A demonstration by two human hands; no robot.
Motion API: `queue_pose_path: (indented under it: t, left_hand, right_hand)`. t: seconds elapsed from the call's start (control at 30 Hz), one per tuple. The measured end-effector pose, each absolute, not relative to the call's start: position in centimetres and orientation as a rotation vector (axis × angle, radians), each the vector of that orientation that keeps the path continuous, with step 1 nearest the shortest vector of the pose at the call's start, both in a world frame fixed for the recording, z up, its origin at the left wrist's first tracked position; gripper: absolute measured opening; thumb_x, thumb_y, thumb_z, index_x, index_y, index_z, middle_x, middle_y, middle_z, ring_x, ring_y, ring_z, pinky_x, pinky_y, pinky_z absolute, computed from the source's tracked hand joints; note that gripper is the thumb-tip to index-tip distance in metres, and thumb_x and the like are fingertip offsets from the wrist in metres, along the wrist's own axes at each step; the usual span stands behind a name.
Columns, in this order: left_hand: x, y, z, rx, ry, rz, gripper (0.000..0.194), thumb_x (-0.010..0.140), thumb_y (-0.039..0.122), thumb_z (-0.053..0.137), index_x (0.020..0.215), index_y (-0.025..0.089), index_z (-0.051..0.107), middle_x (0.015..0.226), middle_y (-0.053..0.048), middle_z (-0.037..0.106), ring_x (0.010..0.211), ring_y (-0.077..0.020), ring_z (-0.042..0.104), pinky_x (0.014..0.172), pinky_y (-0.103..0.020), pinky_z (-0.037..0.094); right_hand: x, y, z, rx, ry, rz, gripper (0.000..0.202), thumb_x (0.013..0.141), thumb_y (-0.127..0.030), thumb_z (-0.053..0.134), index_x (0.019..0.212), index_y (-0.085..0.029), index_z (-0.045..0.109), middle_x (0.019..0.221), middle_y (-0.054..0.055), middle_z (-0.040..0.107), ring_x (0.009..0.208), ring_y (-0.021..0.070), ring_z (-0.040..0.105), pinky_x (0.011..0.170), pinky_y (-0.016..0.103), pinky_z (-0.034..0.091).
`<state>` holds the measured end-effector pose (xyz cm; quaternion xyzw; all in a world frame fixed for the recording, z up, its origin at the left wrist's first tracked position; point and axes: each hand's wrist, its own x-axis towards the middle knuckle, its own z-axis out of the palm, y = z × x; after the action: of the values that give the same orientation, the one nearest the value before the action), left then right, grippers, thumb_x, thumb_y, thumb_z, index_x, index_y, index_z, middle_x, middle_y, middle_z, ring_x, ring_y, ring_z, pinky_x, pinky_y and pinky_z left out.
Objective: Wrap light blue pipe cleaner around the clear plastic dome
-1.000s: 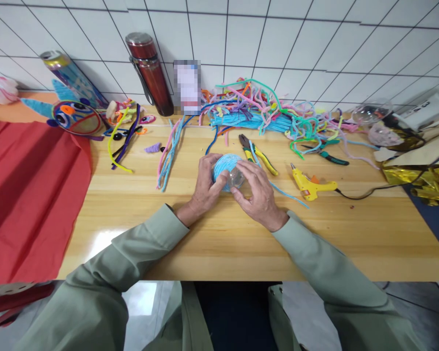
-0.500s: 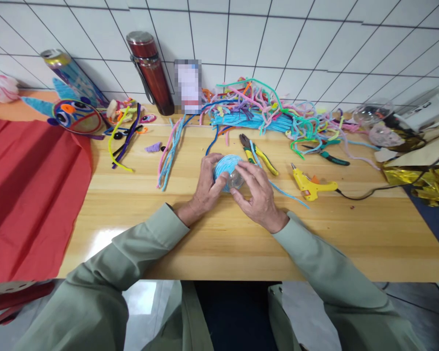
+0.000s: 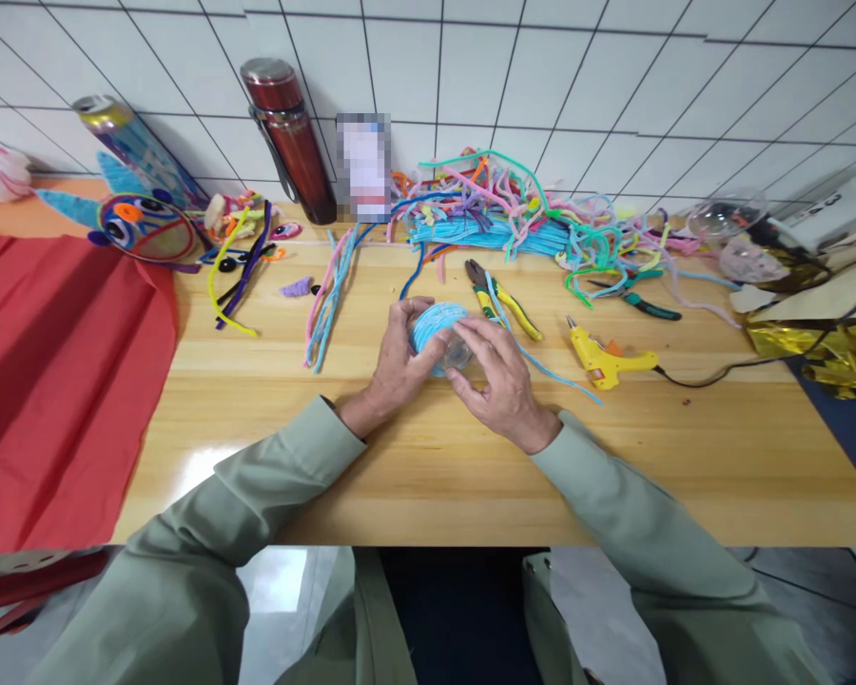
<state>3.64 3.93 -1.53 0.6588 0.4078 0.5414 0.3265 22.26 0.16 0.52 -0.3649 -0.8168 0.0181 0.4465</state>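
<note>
Between my two hands is a clear plastic ball (image 3: 457, 354), partly wrapped in light-blue pipe cleaner (image 3: 432, 323). My left hand (image 3: 400, 354) grips its wrapped left side, the thumb lying across the front. The fingertips of my right hand (image 3: 497, 379) press on the top and right side, near the bare clear part. A loose light-blue pipe cleaner (image 3: 560, 378) trails from behind my right hand over the table. Just beyond that hand lie yellow-and-green pliers (image 3: 517, 309). The underside of the ball is hidden.
A yellow glue gun (image 3: 609, 360) with a black cord lies to the right. Tangled pipe cleaners (image 3: 499, 219) line the wall beside a phone (image 3: 365, 169) and a red thermos (image 3: 292, 143). Left are a decorated round craft piece (image 3: 149, 228) and red cloth (image 3: 64, 381).
The ball and my left hand have shifted very slightly to the left. My right fingers remain on the ball, and the surrounding things lie as before.
</note>
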Motion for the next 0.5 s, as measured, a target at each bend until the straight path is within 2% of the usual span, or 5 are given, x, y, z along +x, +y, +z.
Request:
queue_pose_path:
  t: [0.37,0.5]
  left_hand:
    - [3.55,3.72,-1.54,1.707,1.087,1.469,0.052,0.102,0.068,0.062,0.127,0.025,0.049,0.130,-0.011,0.062,0.120,-0.0251,0.066,0.105,-0.045,0.058]
    - [3.48,3.60,-1.54,1.731,1.121,1.449,0.050,0.104,0.064,0.060,0.133,0.024,0.051,0.133,-0.012,0.063,0.124,-0.0264,0.065,0.108,-0.046,0.057]
  right_hand:
    - [22.29,0.25,0.52,-0.963,-2.001,0.066,0.059,0.102,-0.025,0.067,0.159,-0.024,0.050,0.145,0.018,0.066,0.137,0.0350,0.066,0.116,0.061,0.058]
    - [22.31,0.24,0.55,-0.990,-2.007,0.046,0.057,0.103,-0.026,0.067,0.157,-0.024,0.051,0.143,0.018,0.066,0.135,0.0350,0.066,0.114,0.061,0.058]
